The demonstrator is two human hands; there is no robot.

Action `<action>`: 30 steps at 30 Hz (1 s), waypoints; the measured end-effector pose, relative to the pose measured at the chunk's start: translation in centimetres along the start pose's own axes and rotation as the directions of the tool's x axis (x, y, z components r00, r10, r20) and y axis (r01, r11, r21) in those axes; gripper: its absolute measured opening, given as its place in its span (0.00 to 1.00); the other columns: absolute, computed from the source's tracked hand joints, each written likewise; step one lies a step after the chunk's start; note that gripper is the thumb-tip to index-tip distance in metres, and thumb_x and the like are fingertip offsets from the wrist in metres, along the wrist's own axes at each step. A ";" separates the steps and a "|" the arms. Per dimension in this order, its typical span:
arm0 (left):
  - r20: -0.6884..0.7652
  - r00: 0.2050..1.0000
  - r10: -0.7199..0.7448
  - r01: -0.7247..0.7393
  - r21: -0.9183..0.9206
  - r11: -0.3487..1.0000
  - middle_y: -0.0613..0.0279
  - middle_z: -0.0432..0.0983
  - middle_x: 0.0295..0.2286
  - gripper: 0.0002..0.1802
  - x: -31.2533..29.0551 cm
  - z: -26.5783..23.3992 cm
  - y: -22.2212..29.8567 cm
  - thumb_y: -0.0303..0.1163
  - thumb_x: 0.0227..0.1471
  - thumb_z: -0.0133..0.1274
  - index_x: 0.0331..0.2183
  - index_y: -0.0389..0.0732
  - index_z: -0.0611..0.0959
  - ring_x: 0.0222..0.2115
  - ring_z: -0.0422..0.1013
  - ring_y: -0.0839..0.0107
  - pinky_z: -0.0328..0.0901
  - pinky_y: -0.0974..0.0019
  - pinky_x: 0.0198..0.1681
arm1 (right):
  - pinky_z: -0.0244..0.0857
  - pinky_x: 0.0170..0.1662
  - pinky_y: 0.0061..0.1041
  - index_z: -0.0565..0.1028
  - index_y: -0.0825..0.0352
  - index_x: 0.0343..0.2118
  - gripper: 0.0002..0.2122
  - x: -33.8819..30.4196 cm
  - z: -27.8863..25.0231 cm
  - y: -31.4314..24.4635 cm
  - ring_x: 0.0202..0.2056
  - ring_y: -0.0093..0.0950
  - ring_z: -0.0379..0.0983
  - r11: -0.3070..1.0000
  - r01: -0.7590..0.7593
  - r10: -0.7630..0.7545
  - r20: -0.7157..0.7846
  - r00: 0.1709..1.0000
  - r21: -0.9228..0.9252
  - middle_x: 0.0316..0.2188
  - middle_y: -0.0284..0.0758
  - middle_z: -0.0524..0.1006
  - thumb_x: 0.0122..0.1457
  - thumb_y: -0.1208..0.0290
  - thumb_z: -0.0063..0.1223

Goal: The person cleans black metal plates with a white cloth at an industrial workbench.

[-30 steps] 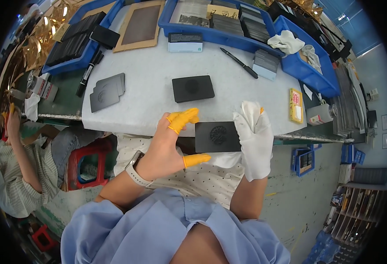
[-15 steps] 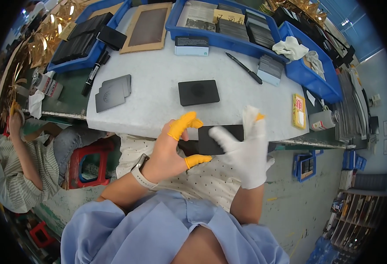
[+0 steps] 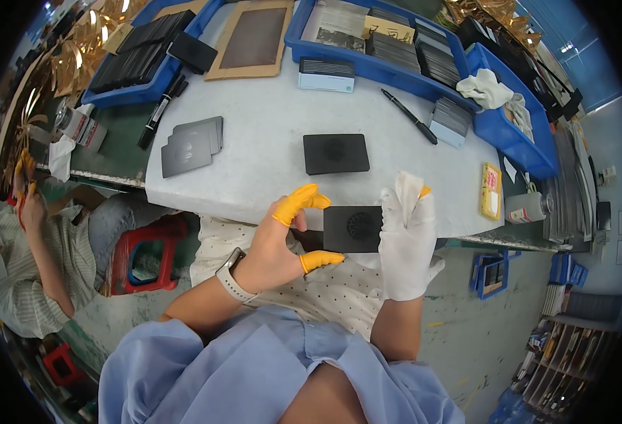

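Where the card [image 3: 346,230] was: at the table's [image 3: 254,185] near edge.
Right hand [image 3: 408,247]: gloved, held the card's right end, perhaps to spare its face.
Left hand [image 3: 268,247]: stood wide at its left corners; touch unclear.
Block [image 3: 336,153]: lay inward of that edge, likely for reach.

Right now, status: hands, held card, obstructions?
Left hand: yellow-covered finger and thumb at edges of black card. Right hand: white-gloved, hiding card's right end. Round emblem showing; nothing else blocking.

Lighting: bright, even; pale surface [image 3: 254,106], faint soft shadows. Glare: glints on gold foil [image 3: 74,69], upper left. Distortion: fisheye, shelves [image 3: 564,367] skewed at right rim; corners black. Focus: centre clear, rim softer.
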State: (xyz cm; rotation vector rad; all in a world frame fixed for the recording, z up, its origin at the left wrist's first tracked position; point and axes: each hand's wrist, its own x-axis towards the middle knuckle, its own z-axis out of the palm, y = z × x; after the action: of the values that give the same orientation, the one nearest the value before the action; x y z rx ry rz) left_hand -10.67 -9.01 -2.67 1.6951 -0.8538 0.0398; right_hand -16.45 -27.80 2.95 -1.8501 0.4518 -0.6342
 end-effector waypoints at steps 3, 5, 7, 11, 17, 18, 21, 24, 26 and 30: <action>0.013 0.999 -0.049 0.049 -0.015 0.999 0.64 0.78 0.51 0.62 -0.1 -0.7 -0.4 0.37 0.33 0.81 0.67 0.44 0.63 0.32 0.65 0.75 0.64 0.67 0.43 | 0.70 0.48 0.23 0.71 0.70 0.55 0.14 0.6 0.0 0.1 0.42 0.24 0.76 1.000 0.001 -0.001 0.008 1.000 -0.025 0.46 0.35 0.78 0.69 0.76 0.54; 0.009 0.996 -0.084 0.084 -0.030 0.996 0.64 0.78 0.52 0.62 -0.2 -1.4 -0.7 0.37 0.34 0.81 0.67 0.44 0.63 0.32 0.65 0.75 0.64 0.68 0.43 | 0.71 0.45 0.23 0.71 0.68 0.55 0.14 1.2 -0.1 0.7 0.39 0.23 0.76 0.996 -0.004 0.005 0.018 1.000 -0.085 0.46 0.34 0.78 0.69 0.76 0.54; -0.036 0.996 -0.081 0.081 -0.011 0.997 0.64 0.78 0.52 0.63 -0.2 -2.5 -1.1 0.37 0.34 0.81 0.67 0.44 0.63 0.32 0.65 0.76 0.64 0.68 0.44 | 0.73 0.35 0.21 0.71 0.66 0.55 0.14 2.3 0.4 1.2 0.35 0.20 0.75 0.960 -0.148 0.188 -0.156 0.970 0.236 0.41 0.34 0.78 0.69 0.76 0.53; -0.083 0.992 -0.098 0.100 0.018 0.995 0.66 0.76 0.52 0.57 -0.5 -5.5 -1.7 0.36 0.38 0.79 0.66 0.43 0.65 0.32 0.63 0.74 0.65 0.69 0.44 | 0.70 0.24 0.18 0.71 0.69 0.53 0.12 4.8 -0.1 3.4 0.24 0.19 0.74 0.953 -0.128 0.211 -0.296 0.932 0.275 0.31 0.33 0.77 0.68 0.77 0.53; -0.396 0.915 -0.077 0.217 0.321 0.922 0.64 0.78 0.53 0.57 -0.4 -14.4 -5.3 0.37 0.36 0.79 0.65 0.42 0.67 0.33 0.65 0.75 0.64 0.70 0.41 | 0.70 0.24 0.19 0.71 0.69 0.52 0.12 6.1 -0.5 6.6 0.21 0.21 0.72 0.933 -0.153 0.259 -0.313 0.914 0.327 0.30 0.33 0.76 0.68 0.76 0.53; -0.434 0.897 -0.081 0.246 0.338 0.909 0.63 0.77 0.53 0.59 -0.5 -15.6 -5.7 0.39 0.37 0.78 0.67 0.42 0.65 0.34 0.64 0.77 0.62 0.70 0.43 | 0.70 0.24 0.19 0.71 0.69 0.52 0.11 6.0 -0.2 6.2 0.21 0.20 0.72 0.939 -0.137 0.239 -0.310 0.920 0.316 0.29 0.32 0.75 0.69 0.76 0.53; -0.475 0.872 -0.115 0.339 0.417 0.843 0.64 0.78 0.52 0.59 -1.1 -18.2 -6.3 0.41 0.38 0.78 0.67 0.42 0.65 0.35 0.64 0.75 0.61 0.69 0.45 | 0.70 0.24 0.19 0.71 0.69 0.52 0.11 6.1 0.1 6.2 0.21 0.20 0.72 0.939 -0.150 0.246 -0.299 0.922 0.309 0.29 0.33 0.75 0.69 0.76 0.53; -0.470 0.877 -0.103 0.345 0.464 0.816 0.60 0.73 0.56 0.59 -0.6 -18.1 -5.5 0.42 0.37 0.78 0.67 0.41 0.65 0.43 0.65 0.66 0.61 0.63 0.51 | 0.68 0.26 0.19 0.72 0.68 0.52 0.12 5.8 0.5 5.7 0.23 0.19 0.71 0.948 -0.158 0.246 -0.323 0.914 0.277 0.30 0.31 0.75 0.70 0.72 0.53; -0.401 0.908 -0.121 0.323 0.487 0.812 0.52 0.69 0.57 0.56 0.2 -16.6 -3.9 0.40 0.37 0.77 0.65 0.39 0.66 0.50 0.64 0.55 0.61 0.56 0.58 | 0.66 0.28 0.18 0.73 0.67 0.52 0.12 5.8 0.7 5.6 0.26 0.18 0.70 0.955 -0.161 0.239 -0.326 0.915 0.247 0.30 0.29 0.74 0.71 0.69 0.53; -0.219 0.960 0.175 -0.048 0.487 0.872 0.58 0.77 0.48 0.30 0.4 -10.9 -4.6 0.35 0.47 0.71 0.52 0.42 0.81 0.46 0.69 0.54 0.62 0.53 0.53 | 0.66 0.29 0.19 0.73 0.67 0.52 0.12 5.8 0.7 5.9 0.26 0.18 0.69 0.966 -0.139 0.211 -0.349 0.913 0.220 0.29 0.29 0.74 0.71 0.67 0.53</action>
State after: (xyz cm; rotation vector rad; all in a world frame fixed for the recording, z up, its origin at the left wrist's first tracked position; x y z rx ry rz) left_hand -3.47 0.35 -2.77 2.0394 -0.7831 0.5840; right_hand -11.48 -32.74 -1.59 -1.4884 0.7706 -0.8758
